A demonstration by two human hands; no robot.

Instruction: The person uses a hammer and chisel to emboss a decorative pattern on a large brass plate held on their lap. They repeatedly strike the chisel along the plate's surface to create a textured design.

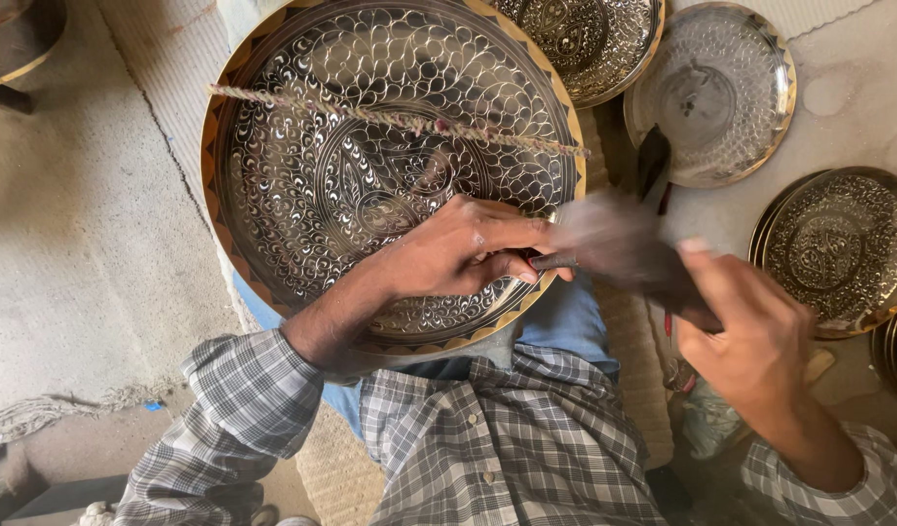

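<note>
Checked grey shirt (497, 448) up close; left hand (458, 248) pinches a thin dark metal punch (551, 261) against the big round engraved brass tray (370, 146) on the lap, right hand (750, 331) fist-gripping a blurred dark hammer (624, 244).

A large round metal tray (390, 166) is showing a dark silvery face engraved all over with scale-like petal shapes around a central floral medallion, and its rim is glinting gold with a band of small dark triangles. A twisted cord (390, 119), beige flecked with red, is crossing it. Three smaller plates (721, 93) are gleaming silver and brass with fine dotted and floral engraving. The person's shirt (507, 448) is showing a grey and white check, over blue jeans (565, 317). The floor (68, 244) is looking pale grey.
</note>
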